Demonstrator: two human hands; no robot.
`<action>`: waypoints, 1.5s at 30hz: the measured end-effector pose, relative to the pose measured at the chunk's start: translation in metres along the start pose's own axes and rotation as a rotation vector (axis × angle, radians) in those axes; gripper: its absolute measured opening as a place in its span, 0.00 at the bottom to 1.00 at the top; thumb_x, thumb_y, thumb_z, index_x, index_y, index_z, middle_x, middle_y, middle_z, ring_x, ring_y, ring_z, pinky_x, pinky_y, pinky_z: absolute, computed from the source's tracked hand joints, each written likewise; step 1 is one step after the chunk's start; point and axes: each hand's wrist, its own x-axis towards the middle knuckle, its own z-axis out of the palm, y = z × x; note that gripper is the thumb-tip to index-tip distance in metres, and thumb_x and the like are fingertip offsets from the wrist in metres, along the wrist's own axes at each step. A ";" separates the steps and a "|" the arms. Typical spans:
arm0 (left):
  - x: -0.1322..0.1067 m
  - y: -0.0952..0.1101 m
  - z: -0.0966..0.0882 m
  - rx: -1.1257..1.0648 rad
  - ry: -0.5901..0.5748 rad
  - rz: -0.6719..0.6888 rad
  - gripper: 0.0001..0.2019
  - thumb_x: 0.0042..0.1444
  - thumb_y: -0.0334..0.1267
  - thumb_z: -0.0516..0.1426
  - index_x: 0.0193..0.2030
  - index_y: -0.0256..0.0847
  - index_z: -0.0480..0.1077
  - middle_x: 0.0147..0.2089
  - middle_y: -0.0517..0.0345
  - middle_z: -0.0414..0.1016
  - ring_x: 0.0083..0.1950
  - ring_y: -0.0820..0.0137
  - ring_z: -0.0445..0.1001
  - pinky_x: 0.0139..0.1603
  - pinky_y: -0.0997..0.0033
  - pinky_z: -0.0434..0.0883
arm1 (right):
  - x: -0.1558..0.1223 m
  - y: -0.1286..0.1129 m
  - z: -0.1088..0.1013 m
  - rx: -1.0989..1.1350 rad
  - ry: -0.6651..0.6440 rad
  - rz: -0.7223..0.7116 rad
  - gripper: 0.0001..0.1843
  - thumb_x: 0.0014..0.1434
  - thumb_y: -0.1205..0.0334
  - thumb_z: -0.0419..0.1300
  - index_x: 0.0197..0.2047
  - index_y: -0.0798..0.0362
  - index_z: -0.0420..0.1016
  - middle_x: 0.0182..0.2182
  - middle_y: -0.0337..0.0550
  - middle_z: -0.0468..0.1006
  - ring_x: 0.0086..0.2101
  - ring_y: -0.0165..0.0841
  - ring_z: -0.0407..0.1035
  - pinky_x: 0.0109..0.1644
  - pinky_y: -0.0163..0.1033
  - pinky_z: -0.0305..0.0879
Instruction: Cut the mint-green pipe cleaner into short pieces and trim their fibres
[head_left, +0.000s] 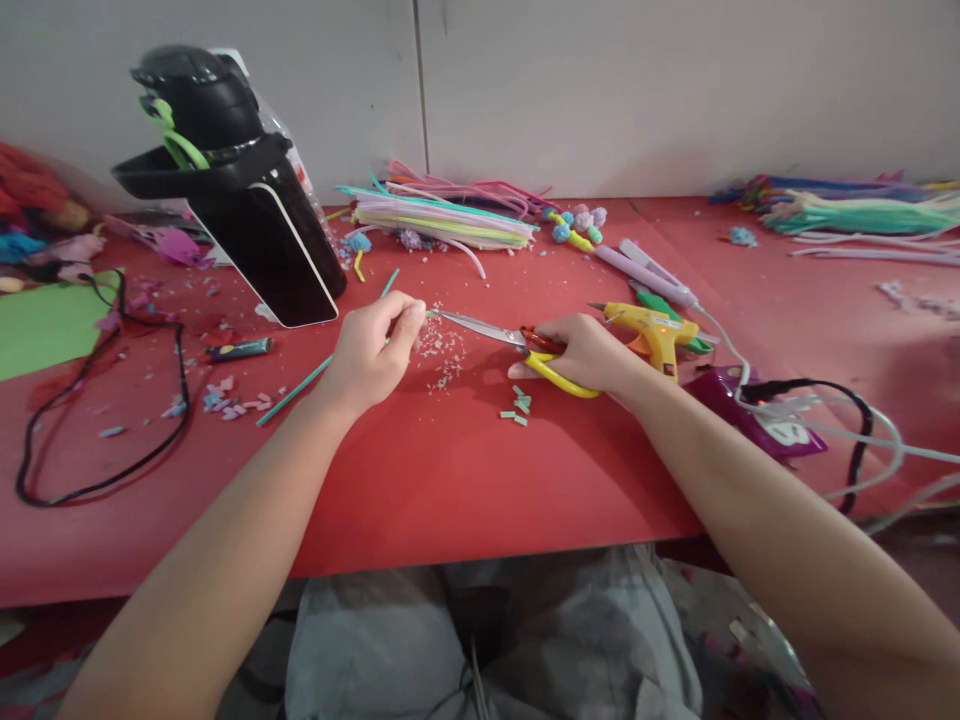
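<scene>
My left hand point(379, 350) pinches a thin green pipe cleaner point(294, 391); a short tip of it pokes out past the thumb. Yellow-and-red-handled scissors point(486, 328) are in my right hand point(581, 355), fingers through the handles. The blade points reach the tip of the pipe cleaner at my left fingertips; whether they touch it I cannot tell. Fine pale green fluff point(444, 352) is scattered on the red table point(480, 490) below the blades. Several short cut green pieces point(519, 405) lie under my right hand.
A black bottle point(277, 240) stands at the back left, near bundled pipe cleaners point(442, 215). On the right are a yellow glue gun point(651, 330), a lilac tool point(646, 272) and a purple power strip point(750, 410) with cables. A black cord point(184, 390) loops on the left.
</scene>
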 end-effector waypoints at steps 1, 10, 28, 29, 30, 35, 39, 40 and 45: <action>0.000 0.000 0.000 -0.006 -0.001 -0.008 0.14 0.69 0.41 0.51 0.31 0.40 0.66 0.25 0.61 0.70 0.27 0.74 0.68 0.31 0.71 0.65 | 0.000 0.001 0.000 -0.002 0.004 -0.004 0.35 0.46 0.30 0.68 0.23 0.51 0.57 0.22 0.32 0.53 0.26 0.26 0.47 0.30 0.40 0.43; 0.001 -0.001 0.001 -0.032 0.001 -0.012 0.15 0.70 0.42 0.51 0.31 0.41 0.66 0.25 0.61 0.69 0.26 0.74 0.68 0.31 0.70 0.65 | 0.000 -0.001 -0.001 0.011 -0.010 -0.008 0.35 0.45 0.30 0.69 0.24 0.52 0.57 0.22 0.32 0.53 0.26 0.26 0.47 0.29 0.39 0.43; 0.001 0.000 0.002 -0.037 -0.014 -0.035 0.17 0.71 0.45 0.50 0.31 0.41 0.66 0.25 0.60 0.69 0.26 0.73 0.68 0.30 0.70 0.65 | 0.000 0.000 0.001 0.009 0.013 0.006 0.36 0.46 0.29 0.67 0.23 0.52 0.57 0.22 0.32 0.52 0.26 0.26 0.46 0.29 0.38 0.43; 0.001 0.000 0.002 -0.033 -0.012 -0.033 0.17 0.71 0.45 0.50 0.31 0.41 0.65 0.25 0.60 0.69 0.26 0.73 0.67 0.30 0.70 0.65 | 0.000 -0.001 0.000 0.012 0.014 0.000 0.36 0.46 0.29 0.67 0.23 0.52 0.56 0.22 0.32 0.52 0.26 0.26 0.46 0.29 0.38 0.42; 0.001 0.000 0.002 -0.028 -0.010 -0.032 0.17 0.71 0.44 0.50 0.31 0.41 0.65 0.25 0.60 0.69 0.26 0.73 0.67 0.30 0.70 0.64 | -0.001 -0.002 0.000 0.013 0.013 -0.007 0.36 0.46 0.29 0.68 0.23 0.51 0.56 0.22 0.32 0.52 0.26 0.26 0.46 0.29 0.38 0.42; 0.000 0.000 0.002 -0.014 -0.010 -0.030 0.17 0.71 0.45 0.49 0.31 0.41 0.66 0.25 0.60 0.69 0.27 0.73 0.68 0.31 0.69 0.65 | -0.001 -0.003 -0.001 0.004 -0.008 0.003 0.36 0.44 0.29 0.68 0.23 0.52 0.57 0.22 0.32 0.53 0.26 0.26 0.47 0.29 0.39 0.43; -0.001 0.000 0.002 -0.014 -0.013 -0.030 0.17 0.71 0.45 0.50 0.32 0.41 0.67 0.25 0.60 0.70 0.27 0.73 0.68 0.31 0.69 0.65 | 0.001 -0.001 0.000 -0.005 -0.010 0.014 0.36 0.45 0.28 0.67 0.23 0.52 0.58 0.21 0.32 0.53 0.25 0.26 0.47 0.29 0.39 0.43; -0.001 0.000 0.002 -0.010 -0.014 -0.030 0.17 0.71 0.45 0.50 0.32 0.41 0.67 0.26 0.60 0.70 0.27 0.73 0.68 0.31 0.69 0.65 | 0.001 0.000 0.001 -0.009 -0.004 0.011 0.36 0.45 0.27 0.67 0.23 0.52 0.59 0.21 0.32 0.53 0.25 0.26 0.47 0.29 0.39 0.43; 0.000 0.000 0.002 -0.019 -0.015 -0.041 0.17 0.71 0.45 0.49 0.31 0.41 0.66 0.26 0.59 0.70 0.27 0.73 0.68 0.31 0.69 0.65 | 0.001 0.000 0.001 -0.011 0.016 0.008 0.37 0.45 0.27 0.67 0.23 0.51 0.56 0.21 0.32 0.51 0.26 0.26 0.46 0.29 0.39 0.42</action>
